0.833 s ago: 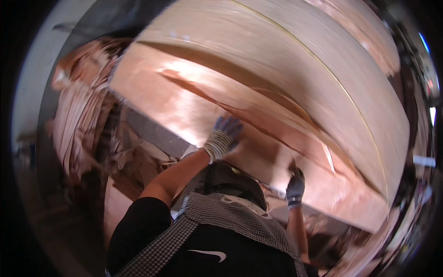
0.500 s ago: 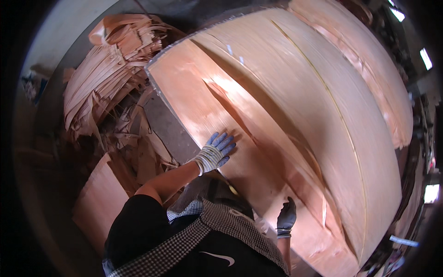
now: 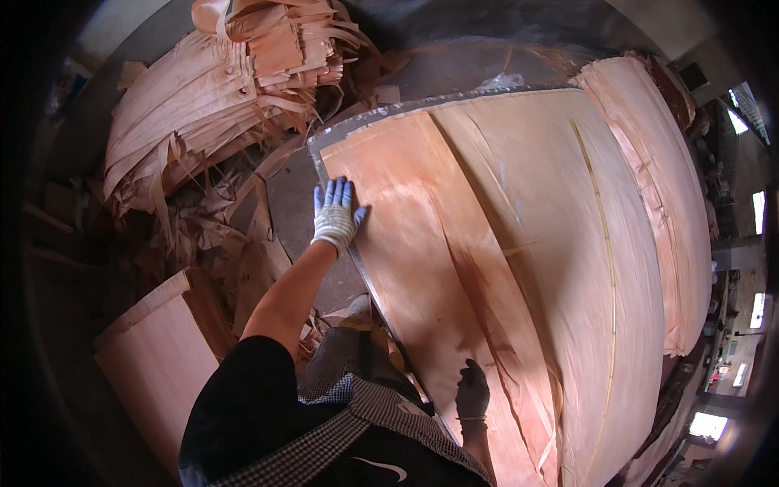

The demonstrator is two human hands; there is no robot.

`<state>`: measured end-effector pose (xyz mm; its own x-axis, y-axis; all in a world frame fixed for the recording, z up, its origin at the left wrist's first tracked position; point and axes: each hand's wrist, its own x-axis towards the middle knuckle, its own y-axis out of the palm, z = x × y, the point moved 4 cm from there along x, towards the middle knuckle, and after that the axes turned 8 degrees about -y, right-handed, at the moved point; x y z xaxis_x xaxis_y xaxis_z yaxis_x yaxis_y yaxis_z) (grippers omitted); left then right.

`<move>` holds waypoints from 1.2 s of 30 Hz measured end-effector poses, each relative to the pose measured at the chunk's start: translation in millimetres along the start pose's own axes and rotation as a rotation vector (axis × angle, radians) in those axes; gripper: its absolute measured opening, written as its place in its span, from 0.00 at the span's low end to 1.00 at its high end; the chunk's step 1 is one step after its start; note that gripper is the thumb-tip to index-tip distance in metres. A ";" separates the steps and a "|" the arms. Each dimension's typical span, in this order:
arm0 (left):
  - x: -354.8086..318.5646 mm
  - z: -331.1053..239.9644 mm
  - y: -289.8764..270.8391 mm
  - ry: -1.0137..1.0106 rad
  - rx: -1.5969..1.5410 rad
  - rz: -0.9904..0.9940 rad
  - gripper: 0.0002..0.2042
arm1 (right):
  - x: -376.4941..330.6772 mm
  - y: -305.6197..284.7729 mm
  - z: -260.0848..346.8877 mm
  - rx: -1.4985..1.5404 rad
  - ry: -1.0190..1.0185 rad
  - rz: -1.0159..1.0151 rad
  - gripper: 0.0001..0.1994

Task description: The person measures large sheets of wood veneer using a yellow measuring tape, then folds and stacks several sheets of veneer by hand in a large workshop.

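My left hand (image 3: 334, 217), in a white glove with blue fingers, lies flat with fingers stretched at the left edge of a reddish wood veneer sheet (image 3: 398, 235). The sheet has a long dark fold or split running down it. My right hand (image 3: 472, 396), in a dark glove, is over the sheet's near part; its fingers look loosely apart and nothing shows in it. Whether it touches the wood I cannot tell. Beneath and to the right spreads a wider, paler veneer sheet (image 3: 560, 243) with a thin yellowish line (image 3: 607, 252) along it.
A heap of torn veneer strips (image 3: 219, 105) fills the far left, with scraps (image 3: 243, 219) strewn below it. A stack of veneer sheets (image 3: 158, 333) stands at the near left. Another bundle of veneer (image 3: 657, 195) lies along the right side.
My left hand has slid away from me and leftward, to the sheet's left edge. My right hand appears lower and further left in the picture. The view has turned, showing more floor beyond the veneer.
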<state>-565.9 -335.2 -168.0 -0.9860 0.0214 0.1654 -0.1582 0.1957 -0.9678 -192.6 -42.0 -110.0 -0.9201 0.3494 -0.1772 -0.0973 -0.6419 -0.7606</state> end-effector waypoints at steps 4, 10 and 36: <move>2.6 -1.5 -13.1 -0.021 -0.062 0.063 0.35 | 28.4 30.5 43.6 -0.016 -0.016 0.067 0.16; 13.7 5.0 -8.8 -0.062 -0.071 0.063 0.37 | 47.6 44.4 49.3 0.050 0.009 -0.031 0.15; -0.2 -103.8 -0.9 0.741 -0.350 0.166 0.27 | 67.2 71.5 0.1 -0.094 0.073 -0.125 0.12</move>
<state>-560.1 -233.6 -147.4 -0.6853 0.6921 0.2266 0.1322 0.4242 -0.8959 -261.3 -64.6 -176.2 -0.8729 0.4729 -0.1198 -0.1700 -0.5250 -0.8340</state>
